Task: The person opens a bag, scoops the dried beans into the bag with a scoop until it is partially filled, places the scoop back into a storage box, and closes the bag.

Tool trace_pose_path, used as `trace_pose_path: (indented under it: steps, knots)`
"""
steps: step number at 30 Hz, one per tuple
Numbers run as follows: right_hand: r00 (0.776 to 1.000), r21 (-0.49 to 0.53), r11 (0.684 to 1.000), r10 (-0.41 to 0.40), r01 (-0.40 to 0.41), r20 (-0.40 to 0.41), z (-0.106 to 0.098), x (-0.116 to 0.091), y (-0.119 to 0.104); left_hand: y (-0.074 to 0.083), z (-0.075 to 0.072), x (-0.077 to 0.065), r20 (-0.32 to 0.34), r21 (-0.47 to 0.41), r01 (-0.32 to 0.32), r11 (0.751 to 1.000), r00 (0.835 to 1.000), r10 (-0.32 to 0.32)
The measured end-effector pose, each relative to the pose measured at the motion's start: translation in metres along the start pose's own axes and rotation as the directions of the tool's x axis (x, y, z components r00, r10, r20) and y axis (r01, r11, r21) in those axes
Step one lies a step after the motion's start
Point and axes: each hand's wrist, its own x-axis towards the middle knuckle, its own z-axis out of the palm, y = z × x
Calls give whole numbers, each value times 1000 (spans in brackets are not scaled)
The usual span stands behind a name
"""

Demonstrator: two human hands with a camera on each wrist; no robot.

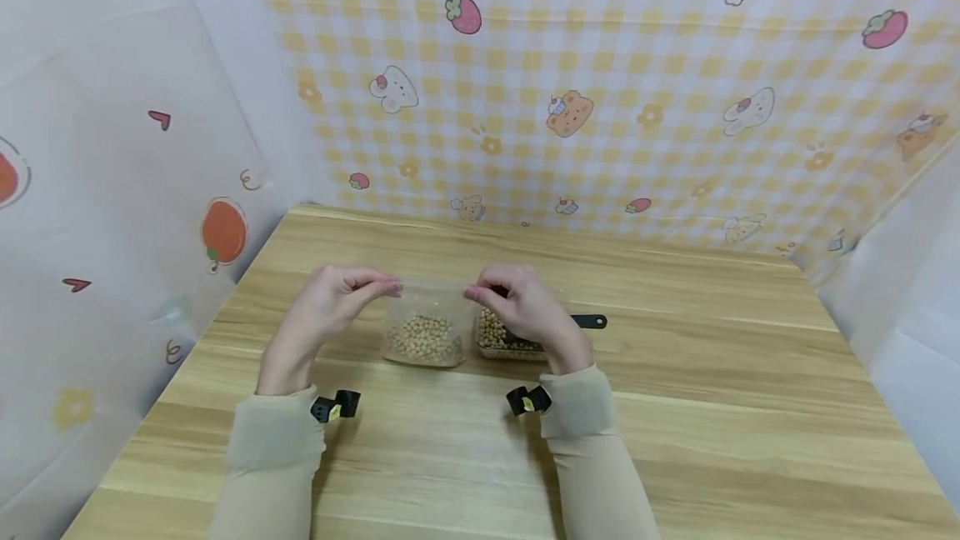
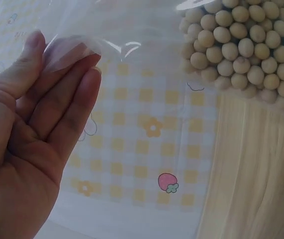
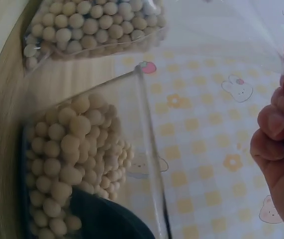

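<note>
A clear plastic bag (image 1: 429, 297) with pale round beans (image 1: 424, 340) in its lower part stands upright between the two hands. My left hand (image 1: 330, 304) pinches its top left corner between thumb and fingers; in the left wrist view, the film runs in between the fingertips (image 2: 94, 74). At the top right corner, my right hand (image 1: 521, 304) pinches the bag's edge, the fingers curled. Directly under the right hand sits a clear box (image 3: 149, 114) of similar beans, partly hidden by that hand in the head view. A black scoop (image 3: 109, 219) lies in the box.
The scoop's black handle (image 1: 592, 322) sticks out past the box to the right. All of this is on a wood-grain table (image 1: 720, 390). Behind its far edge hangs a yellow checked cloth (image 1: 525, 107), with a white printed sheet (image 1: 112, 190) along the left side.
</note>
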Motion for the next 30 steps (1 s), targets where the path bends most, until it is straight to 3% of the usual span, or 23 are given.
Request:
trace_pose_path:
  steps: [4, 8, 13, 20, 24, 30]
  knots:
    - [998, -35, 997, 69, -68, 2, -3, -2, -5, 5, 3, 1, 21, -11, 55, 998, 998, -55]
    - [1000, -124, 992, 30, -31, -9, -2, 2, -17, 15, 7, 2, 35, 58, 43, 997, 998, -45]
    - [997, -223, 973, -69, 62, -27, 9, 13, -25, 26, 19, 9, -5, 208, -138, 968, 990, 142]
    - [990, -321, 943, -114, 83, -80, 19, 16, -24, 30, 35, 13, -80, 330, -327, 886, 925, 371]
    - [980, -301, 942, -179, 146, -85, 19, 15, -21, 32, 36, 15, -101, 354, -372, 858, 897, 431]
    - [973, -239, 953, -215, 189, -86, 19, 14, -14, 27, 28, 12, -63, 434, -391, 811, 885, 461]
